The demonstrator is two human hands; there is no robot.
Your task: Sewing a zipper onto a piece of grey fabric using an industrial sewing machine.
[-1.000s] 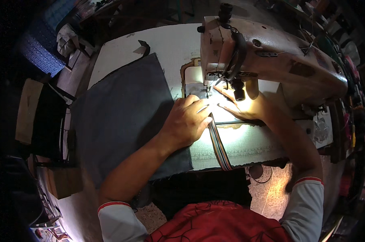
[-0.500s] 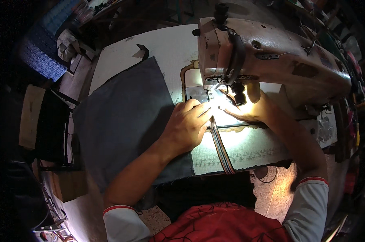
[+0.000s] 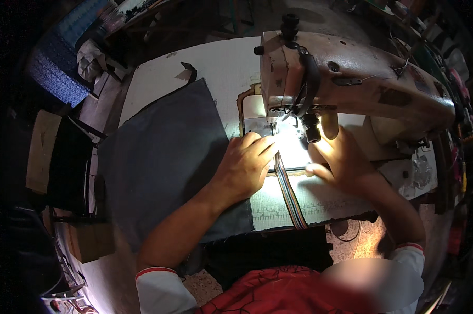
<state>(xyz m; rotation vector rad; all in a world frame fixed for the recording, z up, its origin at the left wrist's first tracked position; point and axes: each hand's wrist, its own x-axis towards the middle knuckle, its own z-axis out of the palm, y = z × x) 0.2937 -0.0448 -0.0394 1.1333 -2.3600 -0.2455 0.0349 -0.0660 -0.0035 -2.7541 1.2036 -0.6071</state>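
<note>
I judge I'm feeding the striped strip, at 6 o'clock below the sewing machine; next calls for straight guiding. Left hand: grasp unclear; right hand: spread, apparently released.

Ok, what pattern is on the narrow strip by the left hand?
Lengthwise stripes, dark and light with some orange-brown; the strip shows best in the head view.

No legible txt; ruler marks on sewing tbl, nos. too small.
</note>
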